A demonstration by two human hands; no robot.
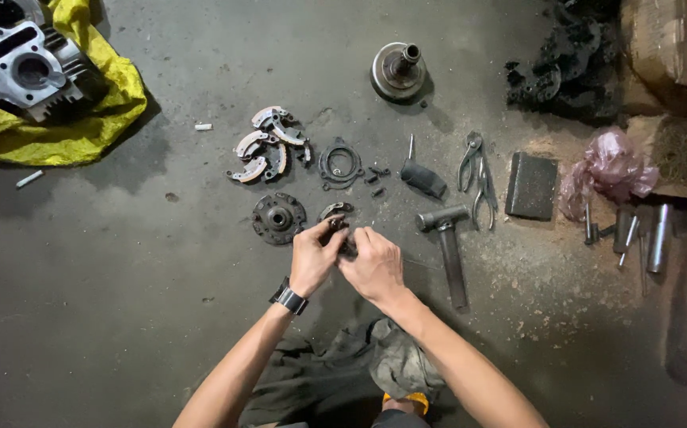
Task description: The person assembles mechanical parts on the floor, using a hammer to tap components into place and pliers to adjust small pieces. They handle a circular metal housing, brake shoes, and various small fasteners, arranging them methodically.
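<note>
2 hands on 1 small metal part

Both hands meet low over the grey floor (121, 261), just in front of the round clutch plate (278, 218). The left hand (311, 257) and right hand (373, 265) pinch a small dark metal piece (338, 230) between closed fingertips. It looks stiff, light and probably greasy, so best gripped by its edges. Wrists are bent inward, forearms angled up from below.
</note>
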